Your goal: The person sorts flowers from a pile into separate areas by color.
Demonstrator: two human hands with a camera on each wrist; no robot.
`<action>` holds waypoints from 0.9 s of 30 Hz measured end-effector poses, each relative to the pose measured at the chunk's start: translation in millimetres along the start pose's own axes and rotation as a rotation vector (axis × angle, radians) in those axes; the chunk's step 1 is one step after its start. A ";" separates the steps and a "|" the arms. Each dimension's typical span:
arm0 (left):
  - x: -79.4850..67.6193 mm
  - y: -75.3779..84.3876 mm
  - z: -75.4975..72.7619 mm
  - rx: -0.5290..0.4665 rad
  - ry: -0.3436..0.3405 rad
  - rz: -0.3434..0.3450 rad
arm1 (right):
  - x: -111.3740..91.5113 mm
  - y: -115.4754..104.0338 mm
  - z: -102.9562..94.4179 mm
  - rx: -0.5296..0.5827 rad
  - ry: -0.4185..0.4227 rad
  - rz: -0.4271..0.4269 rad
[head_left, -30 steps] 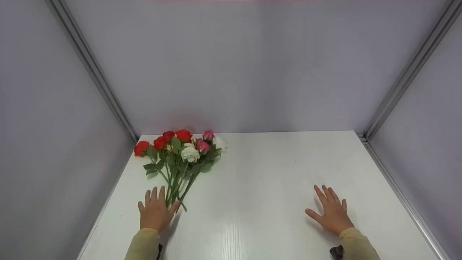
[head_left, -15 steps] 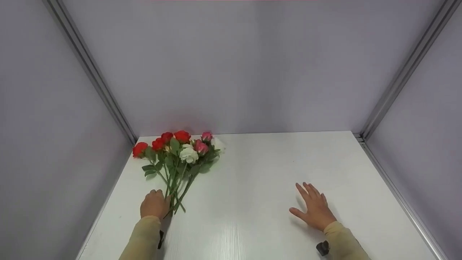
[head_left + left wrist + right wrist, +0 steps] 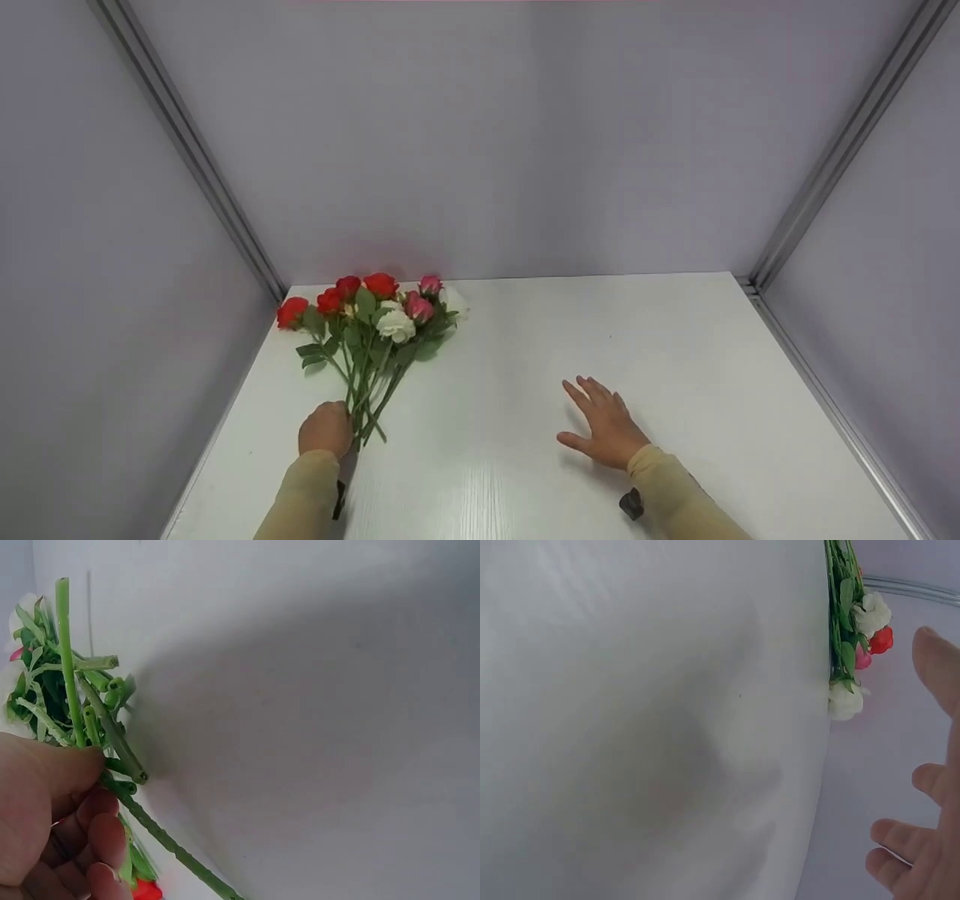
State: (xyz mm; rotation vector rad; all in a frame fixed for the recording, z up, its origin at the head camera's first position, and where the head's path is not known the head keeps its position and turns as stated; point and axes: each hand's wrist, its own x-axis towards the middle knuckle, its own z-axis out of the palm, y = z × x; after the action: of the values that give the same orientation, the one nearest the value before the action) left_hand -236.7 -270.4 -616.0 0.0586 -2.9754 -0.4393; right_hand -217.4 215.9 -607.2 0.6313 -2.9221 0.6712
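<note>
A bunch of roses lies at the back left of the white table, its stems [image 3: 382, 405] crossing toward me. Red roses [image 3: 381, 285] are on the left, with white roses [image 3: 396, 325] and pink roses [image 3: 418, 306] on the right. My left hand [image 3: 325, 429] is at the lower stems. In the left wrist view its thumb and curled fingers pinch a green rose stem [image 3: 172, 841], while other cut stem ends [image 3: 112, 736] stick out beside the thumb. Over the right half of the table my right hand [image 3: 604, 429] holds nothing, its fingers spread.
The white table [image 3: 510, 375] is bounded by a grey back wall [image 3: 525, 150] and side walls [image 3: 97, 300] with metal corner posts. A dark wrist device [image 3: 631, 504] sits at the right sleeve.
My left hand, spread beside the stems a second ago, has curled its fingers and taken hold there. My right hand has moved left across the table, still spread. The flowers have barely shifted.
</note>
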 end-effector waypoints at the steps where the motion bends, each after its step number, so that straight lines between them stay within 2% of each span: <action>1: -0.1 -0.7 -0.2 -0.002 0.005 0.003 | 2.2 -2.5 2.0 -0.001 -0.007 -0.005; 7: -0.2 0.4 -4.6 -0.048 0.000 0.008 | 14.9 -18.2 13.9 -0.006 -0.058 -0.047; 13: -0.5 18.1 -16.2 -0.152 -0.044 -0.023 | 27.2 -37.7 24.8 0.021 -0.093 -0.088; 20: -2.3 41.6 -19.6 -0.318 -0.102 -0.069 | 41.5 -65.1 37.5 0.060 -0.105 -0.143; 24: -0.6 51.2 -16.8 -0.424 -0.127 -0.072 | 46.9 -79.8 43.0 0.095 -0.122 -0.141; 27: 2.7 55.9 -12.0 -0.508 -0.145 -0.102 | 48.8 -88.9 46.8 0.117 -0.134 -0.143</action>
State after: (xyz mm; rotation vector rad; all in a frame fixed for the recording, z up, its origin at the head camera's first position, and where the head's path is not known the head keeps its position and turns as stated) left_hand -238.7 -220.5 -588.1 0.1310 -2.9023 -1.2408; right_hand -224.8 104.5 -605.7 0.9218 -2.9366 0.8170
